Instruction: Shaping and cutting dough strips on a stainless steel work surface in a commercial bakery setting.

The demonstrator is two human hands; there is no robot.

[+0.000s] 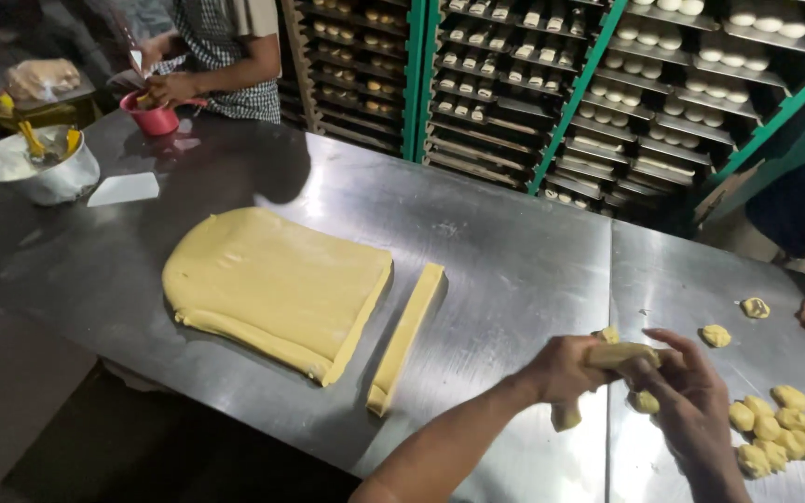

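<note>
**Both hands on a dough strip at the table's near edge**

I see my left hand [572,371] and right hand [687,391] both closed on one yellow dough strip [619,355], held just above the steel table [505,251]. Cut dough pieces [784,428] cluster at three o'clock of my hands. At nine o'clock lie a long cut strip [406,336] and the folded dough slab [277,284]. At eleven o'clock, far off, another person's hands [171,87] touch a pink bowl [155,118].
</note>
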